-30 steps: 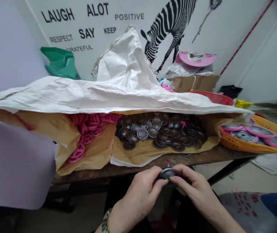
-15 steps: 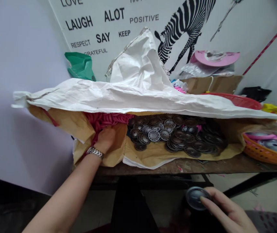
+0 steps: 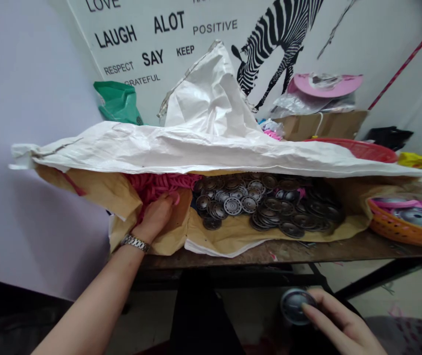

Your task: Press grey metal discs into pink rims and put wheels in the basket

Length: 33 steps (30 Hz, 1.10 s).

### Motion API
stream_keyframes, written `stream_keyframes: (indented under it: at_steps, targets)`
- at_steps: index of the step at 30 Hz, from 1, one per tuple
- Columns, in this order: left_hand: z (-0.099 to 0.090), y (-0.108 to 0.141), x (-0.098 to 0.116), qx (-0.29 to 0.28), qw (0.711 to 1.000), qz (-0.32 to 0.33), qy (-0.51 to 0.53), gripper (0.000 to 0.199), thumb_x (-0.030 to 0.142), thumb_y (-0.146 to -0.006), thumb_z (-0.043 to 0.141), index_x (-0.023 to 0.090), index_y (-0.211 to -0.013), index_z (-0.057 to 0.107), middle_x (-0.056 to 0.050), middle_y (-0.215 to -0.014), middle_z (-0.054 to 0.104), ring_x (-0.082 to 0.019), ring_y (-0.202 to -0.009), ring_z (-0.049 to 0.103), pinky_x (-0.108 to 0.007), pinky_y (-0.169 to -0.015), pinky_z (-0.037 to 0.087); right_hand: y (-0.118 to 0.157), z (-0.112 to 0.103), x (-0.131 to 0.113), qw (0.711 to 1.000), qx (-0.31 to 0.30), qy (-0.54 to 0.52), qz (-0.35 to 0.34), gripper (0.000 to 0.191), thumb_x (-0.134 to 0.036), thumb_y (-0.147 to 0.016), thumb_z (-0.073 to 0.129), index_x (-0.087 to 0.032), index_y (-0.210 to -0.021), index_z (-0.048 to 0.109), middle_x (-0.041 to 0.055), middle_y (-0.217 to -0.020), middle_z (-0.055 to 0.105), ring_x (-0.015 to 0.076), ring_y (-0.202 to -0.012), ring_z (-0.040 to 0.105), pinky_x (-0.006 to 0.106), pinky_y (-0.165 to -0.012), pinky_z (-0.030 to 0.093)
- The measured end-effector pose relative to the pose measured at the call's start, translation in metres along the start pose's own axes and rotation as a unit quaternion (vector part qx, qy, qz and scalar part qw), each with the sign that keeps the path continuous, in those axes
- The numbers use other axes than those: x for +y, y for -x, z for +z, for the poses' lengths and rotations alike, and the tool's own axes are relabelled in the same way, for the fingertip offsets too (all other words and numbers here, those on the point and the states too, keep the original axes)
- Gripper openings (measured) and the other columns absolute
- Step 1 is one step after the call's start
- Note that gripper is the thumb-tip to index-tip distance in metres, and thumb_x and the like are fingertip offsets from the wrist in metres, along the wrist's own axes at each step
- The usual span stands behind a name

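My left hand [image 3: 155, 217], with a metal watch at the wrist, reaches into the left part of an open paper-lined sack [image 3: 218, 241]. Its fingers are closed on a curved pink plastic ring [image 3: 176, 197], which shows at the fingertips. Around it lies a pile of similar pink pieces [image 3: 159, 182]. Below the table edge, my right hand [image 3: 338, 320] pinches a round grey plastic wheel disc [image 3: 297, 306] between thumb and fingers. Many like discs [image 3: 233, 205] fill the middle and right of the sack.
The sack rests on a brown table [image 3: 288, 256]. An orange basket [image 3: 406, 229] with discs and pink rings stands at the right. Behind are a red basket [image 3: 362, 148], a cardboard box [image 3: 325, 125] and a green bag [image 3: 120, 103]. A pale panel [image 3: 37, 222] borders the left.
My left hand has drawn slightly back and left, and a pink ring now shows at its fingertips. The right hand keeps its disc, with little movement.
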<state>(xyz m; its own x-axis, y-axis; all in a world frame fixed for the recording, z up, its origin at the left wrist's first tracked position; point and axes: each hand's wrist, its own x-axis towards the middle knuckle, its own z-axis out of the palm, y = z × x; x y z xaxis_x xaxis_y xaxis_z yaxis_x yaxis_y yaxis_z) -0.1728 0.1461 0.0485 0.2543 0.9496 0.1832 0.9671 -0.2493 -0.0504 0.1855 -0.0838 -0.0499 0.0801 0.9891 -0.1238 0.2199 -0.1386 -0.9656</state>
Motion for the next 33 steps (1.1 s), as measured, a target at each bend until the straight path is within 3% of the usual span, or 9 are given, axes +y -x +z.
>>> stream_keyframes:
  at_steps: [3,7,11,17,21,26,28,29,33]
  targets:
    - [-0.009,0.016,0.01,0.013,0.999,0.045,0.007,0.038,0.013,-0.099,0.036,0.019,-0.131,0.055,-0.012,-0.129,0.059,-0.021,-0.101,0.063,-0.028,-0.084,0.048,-0.003,0.003,-0.001,0.998,0.004,-0.059,0.017,0.039,-0.061,-0.078,0.066,-0.023,-0.084,0.069,0.0043,-0.08,0.067,0.0219,-0.078,0.062,0.027,-0.071,0.053]
    - [-0.025,0.034,0.026,0.019,0.995,0.1,0.005,0.033,0.009,-0.096,0.037,0.014,-0.118,0.061,-0.014,-0.121,0.06,-0.023,-0.099,0.063,-0.03,-0.081,0.052,-0.01,0.01,-0.011,0.982,0.01,-0.183,0.044,0.035,-0.055,-0.077,0.071,-0.025,-0.095,0.069,0.0048,-0.092,0.067,0.022,-0.085,0.061,0.029,-0.074,0.054]
    - [-0.036,0.048,0.047,0.031,0.977,0.207,0.038,0.034,0.007,-0.093,0.039,0.016,-0.118,0.061,-0.013,-0.125,0.059,-0.024,-0.105,0.061,-0.035,-0.091,0.051,-0.026,0.026,-0.048,0.962,0.021,-0.271,0.012,0.032,-0.05,-0.076,0.076,-0.025,-0.094,0.069,0.0061,-0.101,0.067,0.0216,-0.091,0.061,0.03,-0.076,0.054]
    - [-0.036,0.067,0.092,-0.01,0.937,0.307,0.165,0.039,0.006,-0.092,0.042,0.023,-0.122,0.061,-0.01,-0.123,0.06,-0.024,-0.106,0.061,-0.036,-0.097,0.049,-0.064,0.058,-0.105,0.933,-0.038,-0.353,-0.058,0.031,-0.045,-0.072,0.082,-0.02,-0.081,0.067,0.0031,-0.087,0.068,0.0179,-0.084,0.061,0.031,-0.079,0.053]
    - [-0.031,0.074,0.111,-0.031,0.925,0.314,0.214,0.03,0.013,-0.095,0.046,0.022,-0.117,0.063,-0.012,-0.115,0.062,-0.026,-0.105,0.06,-0.039,-0.096,0.048,-0.079,0.073,-0.106,0.896,-0.077,-0.438,-0.008,0.037,-0.042,-0.065,0.087,-0.02,-0.086,0.067,0.0019,-0.09,0.069,0.0168,-0.083,0.062,0.035,-0.08,0.055]
    - [-0.015,0.081,0.123,-0.013,0.9,0.262,0.348,0.021,0.017,-0.095,0.045,0.021,-0.098,0.066,-0.009,-0.102,0.063,-0.024,-0.098,0.058,-0.036,-0.09,0.047,-0.077,0.079,-0.094,0.884,-0.038,-0.465,-0.016,0.036,-0.041,-0.066,0.086,-0.02,-0.084,0.063,0.0021,-0.088,0.069,0.0176,-0.08,0.063,0.038,-0.081,0.056]
    - [-0.009,0.086,0.134,0.015,0.855,0.2,0.479,0.011,0.023,-0.094,0.051,0.02,-0.097,0.062,-0.008,-0.098,0.062,-0.022,-0.094,0.059,-0.034,-0.087,0.049,-0.075,0.079,-0.09,0.889,-0.022,-0.455,-0.036,0.035,-0.043,-0.069,0.083,-0.021,-0.086,0.062,0.0026,-0.091,0.069,0.0181,-0.082,0.064,0.037,-0.082,0.055]
    - [-0.006,0.088,0.141,0.023,0.813,0.151,0.562,0.011,0.027,-0.094,0.055,0.02,-0.101,0.059,-0.008,-0.099,0.062,-0.021,-0.093,0.06,-0.033,-0.086,0.05,-0.075,0.079,-0.089,0.894,-0.015,-0.445,-0.048,0.034,-0.044,-0.071,0.081,-0.021,-0.087,0.061,0.0028,-0.092,0.069,0.0184,-0.083,0.064,0.036,-0.081,0.055]
    - [-0.002,0.095,0.166,-0.003,0.601,-0.037,0.798,0.032,0.045,-0.091,0.06,0.022,-0.112,0.053,-0.005,-0.101,0.063,-0.019,-0.088,0.063,-0.03,-0.074,0.056,-0.071,0.075,-0.084,0.928,0.015,-0.352,-0.118,0.03,-0.047,-0.08,0.073,-0.021,-0.088,0.061,0.0019,-0.088,0.067,0.018,-0.081,0.061,0.032,-0.077,0.053]
